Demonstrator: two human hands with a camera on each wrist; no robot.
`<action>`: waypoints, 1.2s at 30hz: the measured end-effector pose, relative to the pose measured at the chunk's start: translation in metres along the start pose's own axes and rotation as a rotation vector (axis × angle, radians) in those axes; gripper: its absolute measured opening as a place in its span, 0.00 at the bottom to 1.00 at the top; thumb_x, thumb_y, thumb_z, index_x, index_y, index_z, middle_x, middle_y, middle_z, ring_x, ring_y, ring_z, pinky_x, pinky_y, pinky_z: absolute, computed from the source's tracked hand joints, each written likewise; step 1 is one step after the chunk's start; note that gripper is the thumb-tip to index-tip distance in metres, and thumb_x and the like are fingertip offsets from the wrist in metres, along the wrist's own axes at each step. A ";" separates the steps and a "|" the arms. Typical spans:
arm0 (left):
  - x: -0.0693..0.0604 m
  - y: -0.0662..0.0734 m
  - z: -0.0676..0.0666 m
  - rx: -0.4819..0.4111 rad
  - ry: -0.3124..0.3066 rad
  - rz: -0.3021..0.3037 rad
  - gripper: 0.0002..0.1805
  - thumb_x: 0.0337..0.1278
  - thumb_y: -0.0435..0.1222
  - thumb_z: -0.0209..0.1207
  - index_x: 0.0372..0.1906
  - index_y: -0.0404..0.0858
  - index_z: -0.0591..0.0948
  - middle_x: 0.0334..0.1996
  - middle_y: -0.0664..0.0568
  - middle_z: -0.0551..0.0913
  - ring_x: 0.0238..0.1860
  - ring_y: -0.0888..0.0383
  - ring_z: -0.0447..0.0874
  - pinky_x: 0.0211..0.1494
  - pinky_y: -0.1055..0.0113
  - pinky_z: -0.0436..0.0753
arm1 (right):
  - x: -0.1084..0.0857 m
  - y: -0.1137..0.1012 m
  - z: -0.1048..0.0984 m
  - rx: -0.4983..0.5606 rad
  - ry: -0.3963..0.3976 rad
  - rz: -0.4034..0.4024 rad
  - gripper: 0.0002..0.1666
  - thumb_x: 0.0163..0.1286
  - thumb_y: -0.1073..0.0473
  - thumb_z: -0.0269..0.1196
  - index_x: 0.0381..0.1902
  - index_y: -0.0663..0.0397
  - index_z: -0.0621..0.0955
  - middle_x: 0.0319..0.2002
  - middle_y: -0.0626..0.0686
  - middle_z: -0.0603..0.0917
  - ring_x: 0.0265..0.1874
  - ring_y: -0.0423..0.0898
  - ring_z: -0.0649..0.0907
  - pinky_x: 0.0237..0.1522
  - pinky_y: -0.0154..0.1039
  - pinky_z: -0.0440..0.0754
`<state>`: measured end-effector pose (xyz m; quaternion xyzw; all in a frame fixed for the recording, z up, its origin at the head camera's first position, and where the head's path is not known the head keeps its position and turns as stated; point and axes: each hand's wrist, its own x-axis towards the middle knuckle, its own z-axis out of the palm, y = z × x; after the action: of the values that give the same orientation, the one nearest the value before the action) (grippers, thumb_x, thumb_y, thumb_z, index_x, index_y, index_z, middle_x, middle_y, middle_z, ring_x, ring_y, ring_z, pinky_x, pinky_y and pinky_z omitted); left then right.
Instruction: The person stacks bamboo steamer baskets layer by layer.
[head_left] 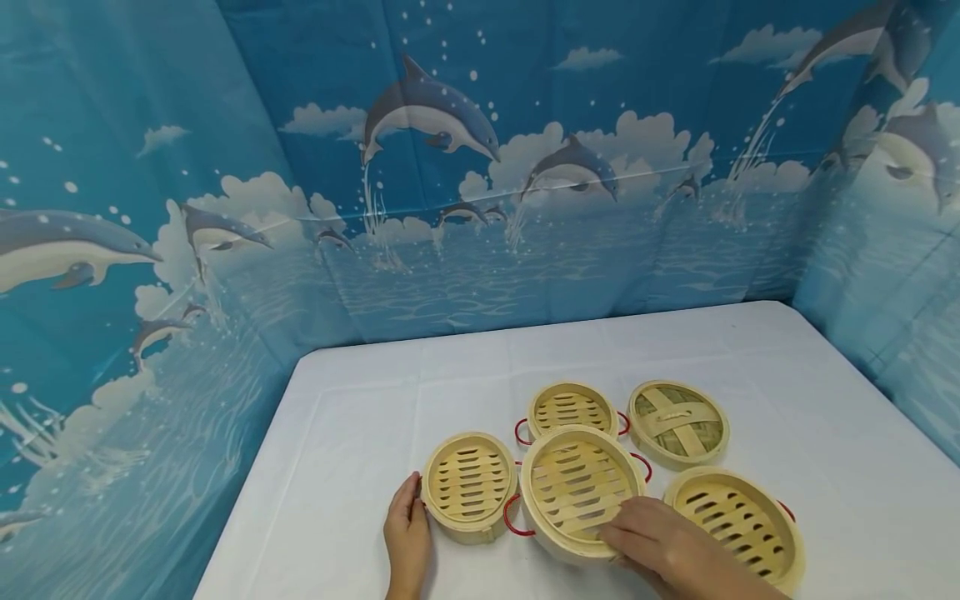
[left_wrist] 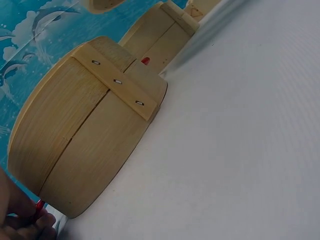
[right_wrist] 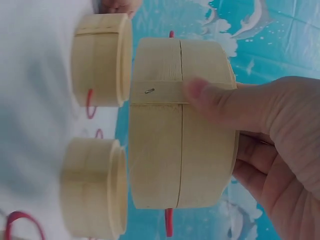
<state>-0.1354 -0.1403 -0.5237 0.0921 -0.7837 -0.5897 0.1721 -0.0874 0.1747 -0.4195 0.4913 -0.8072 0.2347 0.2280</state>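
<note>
On a white-covered bench (head_left: 360, 408), seen from the head camera, bamboo steamer pieces are spread before a dolphin-print curtain (head_left: 637, 283). The left hand (head_left: 408, 523) is at the outer side of a left-hand steamer basket (head_left: 471, 483). The right hand (head_left: 654, 535) grips the near rim of a tilted steamer basket (head_left: 576, 483), its slatted floor facing the viewer and a red handle on each side. Behind it, partly hidden, sits a back steamer basket (head_left: 568, 408); just beside that lies a woven lid (head_left: 678, 421). A right-hand steamer basket (head_left: 738, 521) sits partly behind the right forearm.

From the left wrist, fingers curl around a red handle (left_wrist: 39, 206) low on the left-hand basket, which rests upright on the bench.

From the right wrist, the thumb presses the outer wall of the tilted basket, the other fingers over its rim; the basket is up off the bench.

Judging by this layout, the handling is partway: one basket is raised and not yet set down, the other three stand separately with none visibly stacked, and the lid covers none of these four.
</note>
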 end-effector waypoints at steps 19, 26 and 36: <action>0.002 -0.002 -0.002 0.048 0.012 0.033 0.20 0.57 0.17 0.45 0.56 0.22 0.71 0.56 0.33 0.71 0.60 0.42 0.66 0.62 0.54 0.65 | 0.053 0.016 0.029 -0.002 0.027 -0.050 0.21 0.43 0.66 0.71 0.40 0.54 0.81 0.36 0.44 0.77 0.38 0.40 0.77 0.47 0.36 0.76; -0.002 -0.004 -0.002 0.077 -0.017 -0.015 0.20 0.59 0.19 0.45 0.57 0.23 0.70 0.57 0.34 0.70 0.61 0.43 0.65 0.62 0.53 0.65 | 0.063 0.015 0.046 -0.003 0.009 -0.077 0.20 0.40 0.65 0.72 0.36 0.54 0.81 0.34 0.44 0.77 0.35 0.39 0.76 0.44 0.33 0.76; 0.000 -0.002 -0.002 0.077 0.006 0.032 0.20 0.58 0.18 0.45 0.56 0.22 0.71 0.56 0.33 0.71 0.60 0.41 0.66 0.62 0.51 0.65 | 0.076 0.013 0.061 -0.030 -0.030 -0.089 0.19 0.41 0.64 0.72 0.35 0.53 0.83 0.33 0.43 0.77 0.35 0.38 0.76 0.43 0.32 0.76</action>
<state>-0.1352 -0.1429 -0.5251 0.0879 -0.8068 -0.5559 0.1801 -0.1388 0.0913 -0.4238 0.5266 -0.7913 0.2048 0.2335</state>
